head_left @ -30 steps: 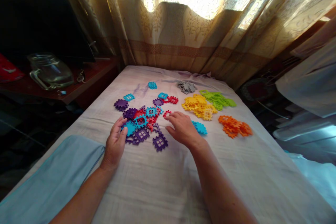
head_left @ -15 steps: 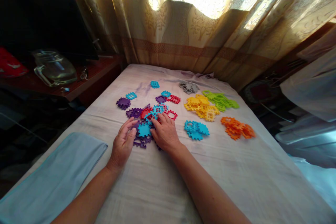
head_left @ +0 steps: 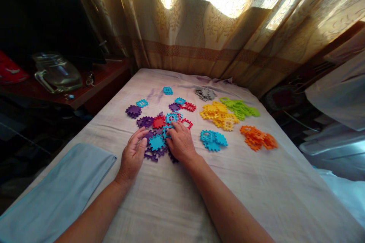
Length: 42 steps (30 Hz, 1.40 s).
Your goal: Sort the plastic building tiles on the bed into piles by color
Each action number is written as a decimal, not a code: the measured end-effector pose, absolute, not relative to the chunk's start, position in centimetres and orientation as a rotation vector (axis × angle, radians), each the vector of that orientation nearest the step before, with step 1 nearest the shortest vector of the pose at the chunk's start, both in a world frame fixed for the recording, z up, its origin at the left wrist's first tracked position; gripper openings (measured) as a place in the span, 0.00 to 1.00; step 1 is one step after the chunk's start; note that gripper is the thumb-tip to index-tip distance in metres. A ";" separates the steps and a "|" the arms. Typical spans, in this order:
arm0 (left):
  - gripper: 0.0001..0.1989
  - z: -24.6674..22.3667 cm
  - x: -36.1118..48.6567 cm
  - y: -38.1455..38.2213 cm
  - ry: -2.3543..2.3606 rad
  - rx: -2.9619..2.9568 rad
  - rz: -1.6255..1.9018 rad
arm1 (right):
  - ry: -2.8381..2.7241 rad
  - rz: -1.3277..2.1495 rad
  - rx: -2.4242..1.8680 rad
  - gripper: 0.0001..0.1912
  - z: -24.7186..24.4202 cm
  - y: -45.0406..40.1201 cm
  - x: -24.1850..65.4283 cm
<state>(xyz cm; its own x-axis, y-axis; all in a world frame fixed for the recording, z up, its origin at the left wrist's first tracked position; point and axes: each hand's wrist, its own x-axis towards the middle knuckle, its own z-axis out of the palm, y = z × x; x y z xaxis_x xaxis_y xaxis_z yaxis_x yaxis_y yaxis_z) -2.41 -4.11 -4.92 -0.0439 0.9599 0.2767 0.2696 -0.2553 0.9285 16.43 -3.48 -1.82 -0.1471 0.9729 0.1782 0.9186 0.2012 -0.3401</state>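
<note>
A mixed heap of notched interlocking plastic tiles lies between my two hands. My left hand (head_left: 133,153) rests at its left edge, fingers loosely stretched, thumb apart, beside the purple tiles (head_left: 150,155) and a solid blue tile (head_left: 156,142). On the heap's right side, my right hand (head_left: 182,141) has its fingers bent closed on a blue tile (head_left: 165,132), which they partly cover. A red tile (head_left: 159,122) and a blue window-patterned tile (head_left: 171,117) lie just beyond its fingertips.
Sorted piles lie to the right: blue (head_left: 213,140), yellow (head_left: 218,114), green (head_left: 239,107), orange (head_left: 258,138) and grey (head_left: 205,93). A folded blue cloth (head_left: 62,186) lies on the left of the bed sheet (head_left: 159,205). A glass jug (head_left: 58,74) stands on a side cabinet.
My right hand has drawn slightly right and back with the blue tile, uncovering the red tile. The solid blue tile has turned a little. My left hand has barely moved.
</note>
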 end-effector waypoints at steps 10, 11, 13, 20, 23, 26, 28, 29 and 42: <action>0.22 -5.0 -2.4 -4.1 1.334 1.579 1.333 | -2.007 0.151 -2.057 0.08 3.3 -3.6 23.9; 0.22 -5.0 -2.5 -4.1 1.337 1.580 1.333 | -1.995 0.181 -2.133 0.08 3.9 -3.8 25.2; 0.22 -5.1 -2.5 -4.0 1.343 1.584 1.329 | -1.964 0.272 -2.275 0.10 4.7 -4.3 27.5; 0.22 -5.1 -2.6 -4.0 1.341 1.603 1.324 | -1.811 0.585 -2.564 0.13 5.5 -6.1 32.0; 0.22 -5.1 -2.7 -4.0 1.347 1.601 1.320 | -1.848 0.655 -2.519 0.13 5.3 -6.3 32.3; 0.22 -5.2 -2.7 -3.9 1.341 1.601 1.322 | -1.867 0.598 -2.492 0.13 5.4 -6.2 31.6; 0.21 -5.3 -2.7 -3.9 1.336 1.600 1.326 | -1.889 0.518 -2.482 0.13 5.6 -6.0 30.5; 0.21 -5.3 -2.7 -3.9 1.335 1.598 1.327 | -1.915 0.468 -2.459 0.12 5.7 -5.9 29.8; 0.19 -4.3 -2.4 -4.1 1.371 1.617 1.358 | -2.455 0.193 -1.503 0.16 1.0 -4.6 17.8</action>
<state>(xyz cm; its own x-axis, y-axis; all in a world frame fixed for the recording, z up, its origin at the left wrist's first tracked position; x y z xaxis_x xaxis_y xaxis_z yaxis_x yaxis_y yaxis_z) -2.43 -4.06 -4.34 -0.0645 0.9488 0.3094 0.3186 -0.2742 0.9074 17.75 -4.64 1.03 -0.4332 0.8892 0.1474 0.8553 0.4571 -0.2439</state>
